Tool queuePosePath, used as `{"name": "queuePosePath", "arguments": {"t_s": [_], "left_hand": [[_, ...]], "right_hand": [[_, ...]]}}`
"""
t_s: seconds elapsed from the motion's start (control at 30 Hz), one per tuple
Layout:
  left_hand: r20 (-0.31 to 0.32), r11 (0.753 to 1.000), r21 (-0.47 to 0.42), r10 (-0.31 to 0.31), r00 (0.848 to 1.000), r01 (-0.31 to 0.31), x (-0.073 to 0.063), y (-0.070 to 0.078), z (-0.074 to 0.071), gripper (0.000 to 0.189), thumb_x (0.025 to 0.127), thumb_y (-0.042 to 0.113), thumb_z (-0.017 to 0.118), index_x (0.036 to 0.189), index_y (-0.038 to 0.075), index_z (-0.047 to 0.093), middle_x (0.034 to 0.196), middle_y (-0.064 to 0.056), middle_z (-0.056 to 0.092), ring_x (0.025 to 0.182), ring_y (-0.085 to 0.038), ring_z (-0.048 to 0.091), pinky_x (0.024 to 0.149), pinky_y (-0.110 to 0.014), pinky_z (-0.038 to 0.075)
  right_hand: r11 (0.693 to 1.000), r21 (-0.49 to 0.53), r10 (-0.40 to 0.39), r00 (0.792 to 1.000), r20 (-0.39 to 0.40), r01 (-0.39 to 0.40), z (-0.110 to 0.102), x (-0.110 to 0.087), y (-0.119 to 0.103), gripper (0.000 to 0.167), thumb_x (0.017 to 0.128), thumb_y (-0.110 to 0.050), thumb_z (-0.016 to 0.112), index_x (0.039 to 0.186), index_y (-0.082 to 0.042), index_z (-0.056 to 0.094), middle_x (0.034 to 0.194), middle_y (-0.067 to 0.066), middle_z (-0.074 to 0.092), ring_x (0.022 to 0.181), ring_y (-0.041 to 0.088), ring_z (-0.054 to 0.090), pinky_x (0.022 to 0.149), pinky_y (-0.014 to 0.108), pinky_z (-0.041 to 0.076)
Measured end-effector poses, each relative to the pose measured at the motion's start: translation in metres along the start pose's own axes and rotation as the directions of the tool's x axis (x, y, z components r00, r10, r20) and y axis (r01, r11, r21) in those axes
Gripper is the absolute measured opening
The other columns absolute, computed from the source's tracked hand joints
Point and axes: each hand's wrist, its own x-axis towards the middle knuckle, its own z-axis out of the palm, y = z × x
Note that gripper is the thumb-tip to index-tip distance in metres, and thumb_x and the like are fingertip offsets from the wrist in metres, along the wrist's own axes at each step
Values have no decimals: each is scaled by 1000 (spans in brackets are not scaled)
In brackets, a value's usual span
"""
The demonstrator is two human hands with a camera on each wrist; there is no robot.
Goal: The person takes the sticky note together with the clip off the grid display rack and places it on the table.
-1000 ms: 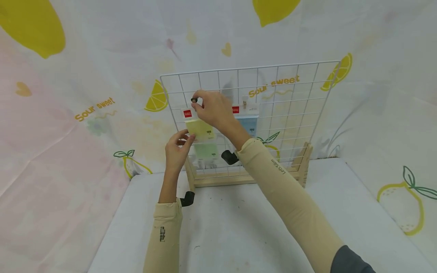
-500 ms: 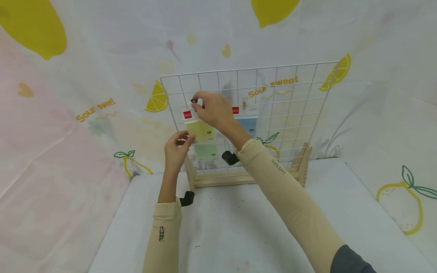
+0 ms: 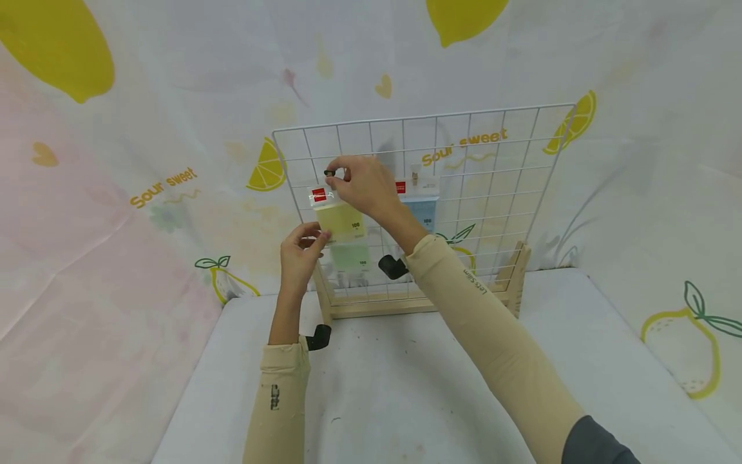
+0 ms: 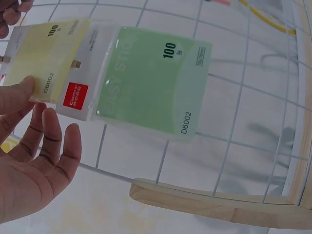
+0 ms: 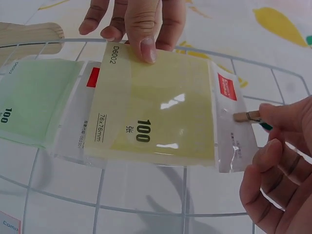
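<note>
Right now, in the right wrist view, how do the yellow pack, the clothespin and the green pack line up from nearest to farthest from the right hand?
1. Clothespin: pinched by the right hand.
2. Yellow pack: mid-picture.
3. Green pack: beyond the yellow one, at the picture's left.

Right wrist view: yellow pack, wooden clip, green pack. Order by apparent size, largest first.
1. Yellow pack
2. Green pack, cut off by the picture's left edge
3. Wooden clip, smallest, only partly visible
</note>
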Motion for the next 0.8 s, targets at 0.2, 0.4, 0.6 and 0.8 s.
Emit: {"name": "queuePosePath", "arguments": {"t_s": [0.2,0.4,0.6,0.8], "left_hand": [[3,1000,-24,-19,1000,19,0,1,0,25,90,11,74,110,-4,67,92,-6,60,74,-14,57,58,-20,50],[2,999,-24,-22,1000,22,0,2,0,27,91,12,73,111,-5,66,94,-9,60,76,-14,57,59,-20,50],[1,1000,-19,-22,1000,22,0,1,0,27,91,13,73,111,-3,67,94,-9,60,76,-14,57,60,-20,51],[5,999,-24,-35,999,35,-1,0,0,25,91,12,73,110,-3,66,94,-6,60,77,-14,58,62,-22,52]], "right_hand": [[1000,6,-13,1000,-16,13,-2,1,1,23,93,-32,69,110,-20,77,78,-2,66,60,12,49,47,23,30],[999,41,-24,999,-29,25,-2,-1,0,19,92,-28,71,107,-18,79,78,-2,65,59,11,46,47,22,26],[998,39,-43,999,-33,44,-2,-2,0,18,93,-27,70,105,-17,79,79,-2,64,62,12,47,49,22,28],[997,49,-64,996,-56,66,0,-3,0,16,92,-23,71,102,-15,80,81,-1,65,66,13,50,51,22,31]]}}
